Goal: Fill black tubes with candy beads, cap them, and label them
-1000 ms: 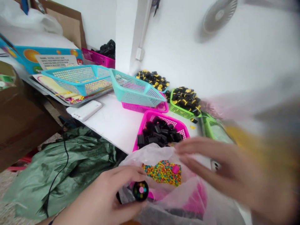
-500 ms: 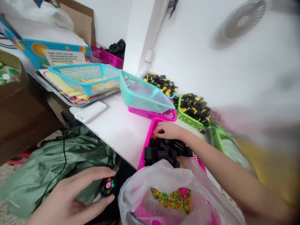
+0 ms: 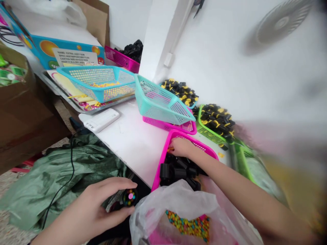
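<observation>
My left hand (image 3: 94,209) is closed round a small black tube (image 3: 129,198) whose open end shows coloured candy beads and a pink centre. It hovers at the table's near edge, left of a clear plastic bag (image 3: 178,207) holding small multicoloured candies (image 3: 190,226). My right hand (image 3: 182,147) reaches into the pink basket (image 3: 163,158) of black caps (image 3: 178,168), with fingers curled at the basket's far left corner. What those fingers grip is hidden.
Two turquoise baskets (image 3: 102,81) (image 3: 159,102), another pink basket (image 3: 184,126) and green baskets of black-and-yellow pieces (image 3: 216,119) stand on the white table (image 3: 130,136). A white flat device (image 3: 100,119), a green bag (image 3: 63,173), a cable and a wall fan (image 3: 279,23) are nearby.
My right hand has gone from above the candy bag into the pink basket of black caps. My left hand with the tube has shifted left, off the bag. The view has tilted.
</observation>
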### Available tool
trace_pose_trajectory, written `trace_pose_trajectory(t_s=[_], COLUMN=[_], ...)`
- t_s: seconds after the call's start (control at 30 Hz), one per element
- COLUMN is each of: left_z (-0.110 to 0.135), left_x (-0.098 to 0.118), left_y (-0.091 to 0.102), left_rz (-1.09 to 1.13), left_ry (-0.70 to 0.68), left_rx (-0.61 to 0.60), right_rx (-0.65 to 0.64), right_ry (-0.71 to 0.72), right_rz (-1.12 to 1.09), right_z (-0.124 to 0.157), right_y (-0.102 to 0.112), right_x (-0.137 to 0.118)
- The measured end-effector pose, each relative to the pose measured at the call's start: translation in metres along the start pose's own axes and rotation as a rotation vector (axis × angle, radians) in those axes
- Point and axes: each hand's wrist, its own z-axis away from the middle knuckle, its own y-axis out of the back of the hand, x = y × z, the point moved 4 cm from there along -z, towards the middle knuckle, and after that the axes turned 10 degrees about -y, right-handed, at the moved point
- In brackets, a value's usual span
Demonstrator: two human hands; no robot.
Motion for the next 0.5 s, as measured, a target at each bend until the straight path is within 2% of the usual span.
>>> trace_pose_trajectory(t_s=[0.17,0.3,0.4,0.5], left_z=[0.006,0.003,-0.006,-0.019], left_x=[0.004,0.019,0.039,0.06], left_y=[0.006,0.005,-0.005,-0.02], left_rz=[0.031,0.293,0.572,0.78], left_ry=[0.025,0.039,0.046,0.037], left_rx=[0.105,0.175,0.171,0.109], right_rx=[0.101,0.307,0.49,0.621], right_ry=[0.016,-0.014,-0.05,0.024], right_rz=[-0.183,-0.431,-0.67,-0.867], right_z=[0.008,0.033,0.08,0.152], right_y=[0.009,0.031,0.047,0.053], right_x=[0.0,0.01,0.01,-0.012])
